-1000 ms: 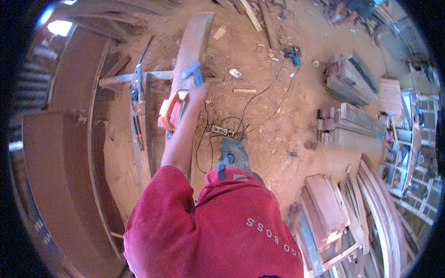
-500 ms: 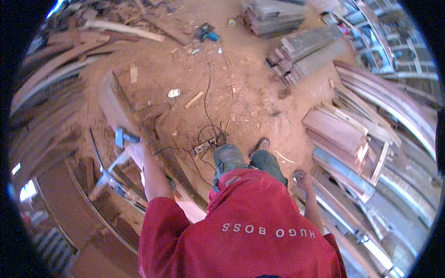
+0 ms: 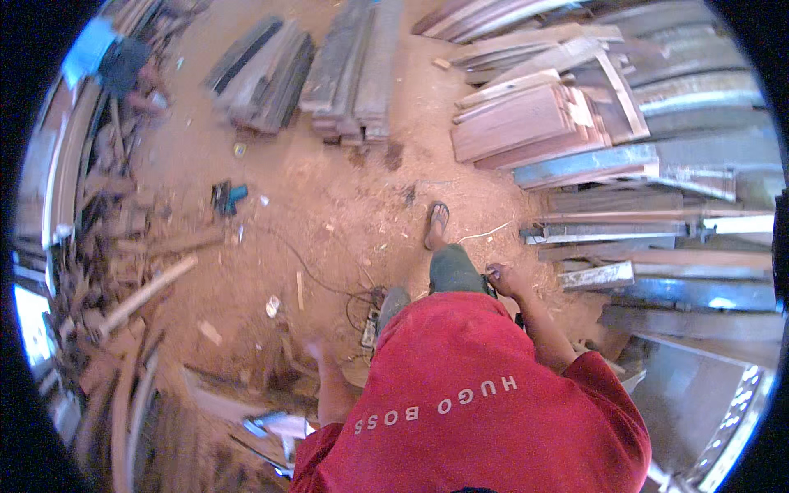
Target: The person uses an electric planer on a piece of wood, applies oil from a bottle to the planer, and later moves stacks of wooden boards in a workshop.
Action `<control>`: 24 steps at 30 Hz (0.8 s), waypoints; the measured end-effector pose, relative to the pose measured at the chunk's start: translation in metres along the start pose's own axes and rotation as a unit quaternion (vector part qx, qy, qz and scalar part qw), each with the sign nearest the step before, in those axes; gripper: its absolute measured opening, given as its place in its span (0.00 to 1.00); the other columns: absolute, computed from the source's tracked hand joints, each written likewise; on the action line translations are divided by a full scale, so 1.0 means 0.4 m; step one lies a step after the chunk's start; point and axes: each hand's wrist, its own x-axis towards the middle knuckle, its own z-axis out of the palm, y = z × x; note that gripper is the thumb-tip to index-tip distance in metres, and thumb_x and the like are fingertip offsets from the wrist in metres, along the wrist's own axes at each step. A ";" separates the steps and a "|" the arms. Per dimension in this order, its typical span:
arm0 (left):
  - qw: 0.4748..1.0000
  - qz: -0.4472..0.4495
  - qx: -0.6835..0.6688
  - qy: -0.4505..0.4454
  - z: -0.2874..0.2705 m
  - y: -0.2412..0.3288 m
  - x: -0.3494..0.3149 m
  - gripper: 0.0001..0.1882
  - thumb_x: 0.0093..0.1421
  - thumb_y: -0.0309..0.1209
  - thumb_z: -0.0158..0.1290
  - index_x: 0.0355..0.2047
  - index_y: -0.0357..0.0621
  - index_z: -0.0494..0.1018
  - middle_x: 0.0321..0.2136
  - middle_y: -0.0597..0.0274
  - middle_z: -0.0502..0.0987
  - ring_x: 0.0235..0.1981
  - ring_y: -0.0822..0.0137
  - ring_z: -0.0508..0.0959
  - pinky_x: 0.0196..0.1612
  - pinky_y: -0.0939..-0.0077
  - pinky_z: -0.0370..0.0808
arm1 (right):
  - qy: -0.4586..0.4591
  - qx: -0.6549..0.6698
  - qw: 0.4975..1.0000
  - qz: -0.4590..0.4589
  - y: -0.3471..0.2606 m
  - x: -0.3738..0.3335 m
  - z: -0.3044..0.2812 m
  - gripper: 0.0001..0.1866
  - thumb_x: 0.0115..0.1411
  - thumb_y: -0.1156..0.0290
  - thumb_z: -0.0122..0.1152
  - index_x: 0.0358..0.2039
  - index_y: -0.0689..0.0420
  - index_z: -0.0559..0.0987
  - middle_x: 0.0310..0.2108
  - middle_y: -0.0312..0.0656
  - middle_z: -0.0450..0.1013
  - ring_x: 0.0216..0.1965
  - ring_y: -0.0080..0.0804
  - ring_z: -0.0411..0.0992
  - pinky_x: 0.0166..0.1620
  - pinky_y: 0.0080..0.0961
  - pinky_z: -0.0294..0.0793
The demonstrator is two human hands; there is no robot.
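My left hand (image 3: 317, 352), smeared by motion, hangs over the floor beside my left thigh, near a curved plank (image 3: 218, 394). Its fingers are too blurred to read. A blue-and-silver tool (image 3: 267, 424) lies beyond that hand to the lower left, apart from it. At my right thigh, next to the dark shorts (image 3: 456, 269), my right hand (image 3: 511, 282) is closed with fingers curled. Whatever it may hold is too small to make out. My right foot wears a flip-flop (image 3: 439, 215).
Stacked boards (image 3: 518, 127) and long beams (image 3: 616, 230) line the right side. More timber piles (image 3: 353, 74) stand ahead. A teal power tool (image 3: 228, 198) lies on the floor, with a cable (image 3: 300, 261) and power strip (image 3: 370, 329) nearby. Another person (image 3: 123, 66) is far left.
My left hand has come away from the blue tool and toward my body. My view and body have turned right, so the stacks ahead appear further left. My right hand stays closed.
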 end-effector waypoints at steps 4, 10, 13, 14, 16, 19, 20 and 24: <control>0.717 0.303 -0.505 -0.373 -0.337 0.461 0.065 0.26 0.63 0.42 0.53 0.57 0.43 0.69 0.50 0.50 0.77 0.45 0.56 0.79 0.47 0.62 0.75 | -0.009 0.125 0.990 0.071 0.108 0.127 -0.027 0.22 0.60 0.54 0.58 0.51 0.50 0.78 0.42 0.51 0.79 0.43 0.52 0.78 0.48 0.43 0.77; 0.743 0.320 -0.539 -0.233 -0.819 0.883 0.174 0.26 0.62 0.44 0.54 0.56 0.42 0.70 0.42 0.47 0.80 0.41 0.52 0.81 0.46 0.60 0.75 | 0.022 0.154 0.974 0.163 0.449 0.330 -0.082 0.22 0.57 0.57 0.61 0.49 0.55 0.79 0.42 0.54 0.78 0.46 0.50 0.77 0.49 0.40 0.76; 0.781 0.395 -0.468 -0.119 -0.925 1.000 0.320 0.25 0.62 0.43 0.54 0.55 0.42 0.71 0.35 0.52 0.82 0.36 0.55 0.81 0.44 0.63 0.76 | 0.104 0.176 0.964 0.170 0.550 0.431 -0.173 0.22 0.57 0.58 0.62 0.48 0.59 0.79 0.39 0.55 0.79 0.42 0.50 0.78 0.47 0.39 0.77; 0.789 0.393 -0.454 -0.127 -0.949 0.995 0.332 0.25 0.62 0.43 0.54 0.55 0.42 0.71 0.35 0.52 0.82 0.36 0.55 0.81 0.44 0.63 0.76 | 0.148 0.195 0.956 0.162 0.556 0.455 -0.238 0.21 0.58 0.59 0.61 0.47 0.59 0.79 0.38 0.54 0.79 0.41 0.48 0.79 0.46 0.38 0.77; 0.749 0.299 -0.543 -0.234 -1.029 1.087 0.348 0.22 0.63 0.42 0.54 0.53 0.43 0.73 0.30 0.57 0.80 0.31 0.63 0.80 0.36 0.67 0.77 | 0.200 0.209 0.941 0.174 0.607 0.501 -0.334 0.20 0.59 0.60 0.61 0.47 0.58 0.79 0.36 0.53 0.80 0.39 0.46 0.80 0.45 0.37 0.77; 0.749 0.230 -0.535 -0.316 -1.102 1.193 0.380 0.18 0.64 0.40 0.53 0.50 0.45 0.75 0.28 0.62 0.78 0.25 0.69 0.77 0.27 0.73 0.74 | 0.248 0.308 0.890 0.225 0.637 0.572 -0.447 0.19 0.60 0.61 0.60 0.47 0.59 0.79 0.35 0.51 0.80 0.36 0.42 0.80 0.44 0.35 0.78; 0.758 0.228 -0.529 -0.307 -1.091 1.191 0.435 0.18 0.64 0.40 0.53 0.50 0.45 0.75 0.28 0.62 0.78 0.25 0.69 0.77 0.27 0.73 0.74 | 0.254 0.311 0.887 0.230 0.598 0.612 -0.505 0.19 0.60 0.61 0.59 0.47 0.59 0.79 0.35 0.50 0.81 0.36 0.40 0.80 0.44 0.34 0.78; 0.703 0.361 -0.489 -0.369 -1.103 1.371 0.546 0.15 0.65 0.39 0.54 0.46 0.43 0.77 0.27 0.65 0.78 0.21 0.73 0.74 0.23 0.76 0.72 | 0.293 0.356 0.852 0.249 0.574 0.752 -0.609 0.20 0.61 0.61 0.58 0.48 0.61 0.79 0.35 0.50 0.81 0.35 0.37 0.80 0.42 0.33 0.78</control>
